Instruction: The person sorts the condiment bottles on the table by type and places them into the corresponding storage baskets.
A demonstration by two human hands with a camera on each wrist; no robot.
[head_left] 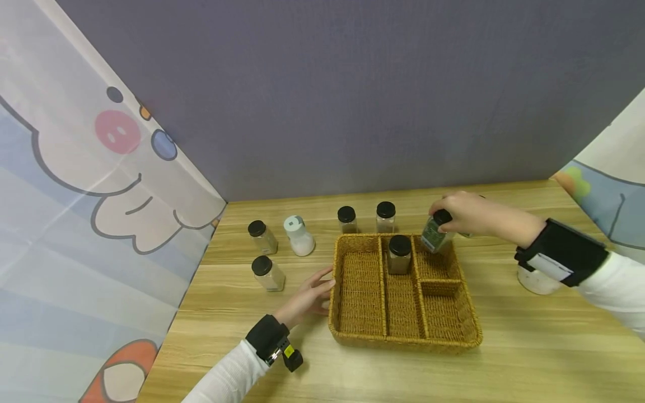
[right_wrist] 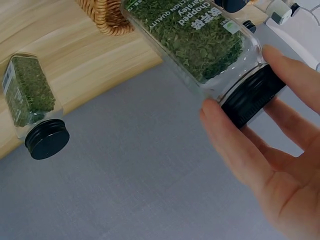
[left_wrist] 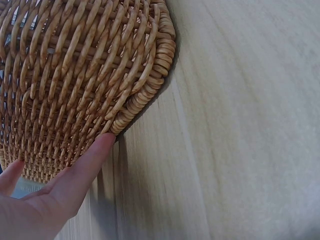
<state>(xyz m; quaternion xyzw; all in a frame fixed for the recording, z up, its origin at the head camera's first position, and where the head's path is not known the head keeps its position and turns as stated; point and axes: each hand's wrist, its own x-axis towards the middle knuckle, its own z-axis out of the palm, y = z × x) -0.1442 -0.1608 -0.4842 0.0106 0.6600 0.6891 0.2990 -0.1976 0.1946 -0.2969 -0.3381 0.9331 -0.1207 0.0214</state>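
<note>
My right hand (head_left: 466,212) grips the black cap of a clear jar of chopped parsley (head_left: 433,235). Tilted, the jar is at the back right compartment of a woven basket (head_left: 403,340); whether it touches the bottom I cannot tell. In the right wrist view, thumb and fingers pinch the cap (right_wrist: 252,95), and the green flakes and label show. My left hand (head_left: 309,294) touches the basket's left side with extended fingers (left_wrist: 87,167). Inside the basket's middle compartment, a black-capped jar (head_left: 400,254) stands near the back.
Behind the basket stand two black-capped jars (head_left: 346,218). Two more jars (head_left: 269,273) and a white shaker (head_left: 299,236) are to its left. Another green herb jar (right_wrist: 32,95) shows in the right wrist view. A white round object (head_left: 536,281) sits beneath the right forearm. A grey wall (head_left: 353,112) bounds the back.
</note>
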